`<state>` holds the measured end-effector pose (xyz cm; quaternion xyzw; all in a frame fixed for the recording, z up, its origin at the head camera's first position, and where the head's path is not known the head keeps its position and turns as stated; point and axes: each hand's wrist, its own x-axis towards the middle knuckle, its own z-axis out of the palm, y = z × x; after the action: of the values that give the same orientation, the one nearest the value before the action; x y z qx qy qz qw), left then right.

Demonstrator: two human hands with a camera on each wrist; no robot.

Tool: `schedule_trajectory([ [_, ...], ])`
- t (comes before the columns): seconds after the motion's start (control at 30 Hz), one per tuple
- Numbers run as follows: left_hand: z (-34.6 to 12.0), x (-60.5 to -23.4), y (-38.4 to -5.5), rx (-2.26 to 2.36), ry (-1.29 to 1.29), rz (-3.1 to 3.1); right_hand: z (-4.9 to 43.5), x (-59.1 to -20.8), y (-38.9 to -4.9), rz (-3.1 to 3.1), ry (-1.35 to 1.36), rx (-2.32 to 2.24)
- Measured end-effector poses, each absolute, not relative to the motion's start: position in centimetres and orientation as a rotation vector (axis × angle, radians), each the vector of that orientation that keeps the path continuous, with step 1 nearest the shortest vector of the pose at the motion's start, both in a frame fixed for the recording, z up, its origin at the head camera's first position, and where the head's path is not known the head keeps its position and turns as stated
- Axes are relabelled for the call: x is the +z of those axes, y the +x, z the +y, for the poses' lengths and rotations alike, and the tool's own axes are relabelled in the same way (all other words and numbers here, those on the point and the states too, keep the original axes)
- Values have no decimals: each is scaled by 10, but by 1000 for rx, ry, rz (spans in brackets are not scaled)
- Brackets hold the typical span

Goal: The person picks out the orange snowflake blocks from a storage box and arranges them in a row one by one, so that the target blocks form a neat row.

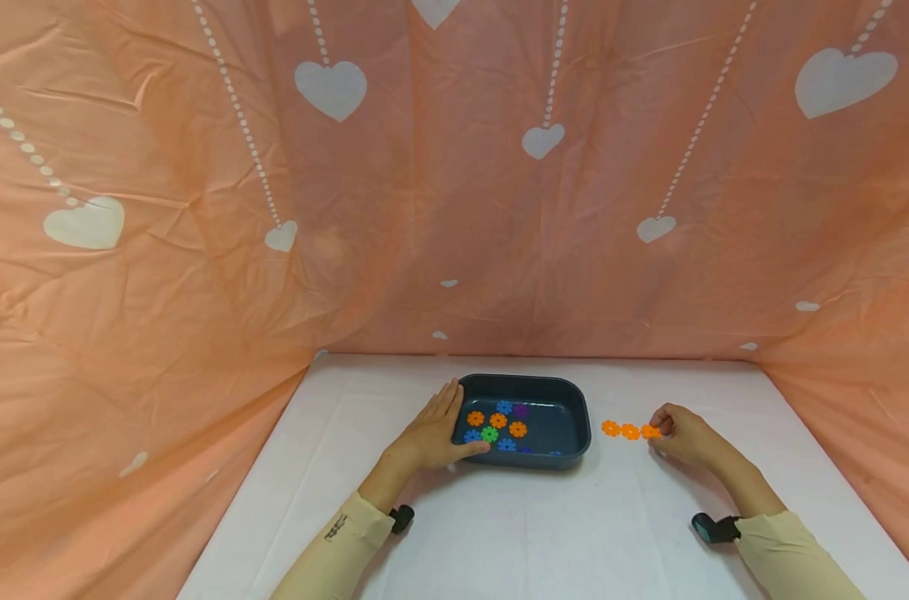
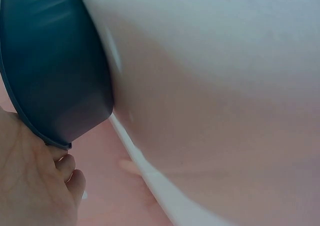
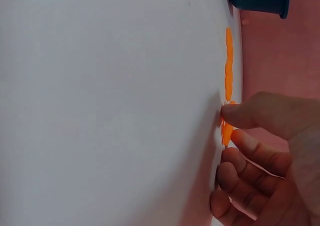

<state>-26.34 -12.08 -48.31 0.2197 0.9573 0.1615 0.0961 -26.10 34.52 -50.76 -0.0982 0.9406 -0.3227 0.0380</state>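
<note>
A dark blue-grey rectangular tray (image 1: 559, 421) stands on the table. My left hand (image 1: 430, 435) lies along its left rim, fingers straight, thumb over the near edge. In the left wrist view the fingers (image 2: 65, 166) reach past the tray's outer wall (image 2: 55, 71). To the right of the tray, my right hand (image 1: 685, 435) pinches an orange notched flower-shaped disc (image 1: 649, 432) between thumb and fingers, at the table surface. Two similar orange discs (image 1: 621, 430) lie in a row to its left. Seen from the right wrist, that row (image 3: 229, 66) appears edge-on beyond the thumb.
Inside the tray lie several flower discs: orange (image 1: 497, 421), blue (image 1: 505, 407), green (image 1: 489, 434) and purple (image 1: 521, 410). A white cloth covers the table (image 1: 529, 533). Behind it hangs a peach curtain (image 1: 484, 225) with white hearts.
</note>
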Motion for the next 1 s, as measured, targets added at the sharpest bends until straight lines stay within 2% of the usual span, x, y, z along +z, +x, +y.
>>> schedule_trajectory([
  [1.0,-121,-488,-266,478,656,2852,345,-501,-257,2928,-328,-973],
])
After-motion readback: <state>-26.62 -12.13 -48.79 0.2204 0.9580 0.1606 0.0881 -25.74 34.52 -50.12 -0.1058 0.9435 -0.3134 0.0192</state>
